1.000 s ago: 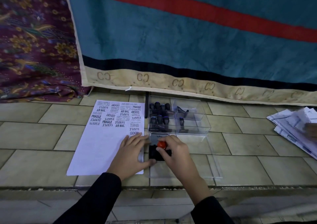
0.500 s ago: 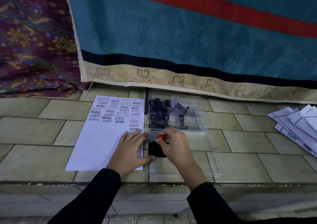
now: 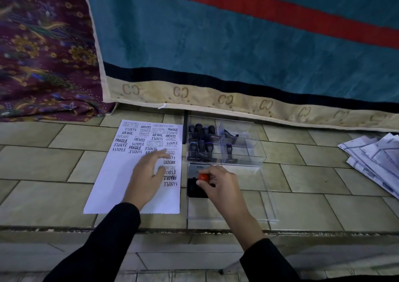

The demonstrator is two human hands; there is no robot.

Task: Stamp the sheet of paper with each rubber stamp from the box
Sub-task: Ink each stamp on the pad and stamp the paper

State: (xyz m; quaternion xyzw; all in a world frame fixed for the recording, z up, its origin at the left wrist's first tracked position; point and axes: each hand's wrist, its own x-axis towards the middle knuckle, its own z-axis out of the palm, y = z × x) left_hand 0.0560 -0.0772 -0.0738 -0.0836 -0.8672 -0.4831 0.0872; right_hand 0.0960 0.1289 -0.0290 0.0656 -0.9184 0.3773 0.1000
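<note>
Right hand (image 3: 218, 183) pinches red-knobbed rubber stamp (image 3: 203, 177) on black ink pad (image 3: 194, 192), just near of clear plastic box (image 3: 254, 150). Left hand (image 3: 149, 173) released, fingers spread over white printed paper sheet (image 3: 112, 184), left of pad. Ink evenly, lift straight, stamp bare near area.

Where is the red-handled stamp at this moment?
In the head view, the red-handled stamp is right of centre, pinched by the right hand over the black ink pad, beside the sheet.
</note>
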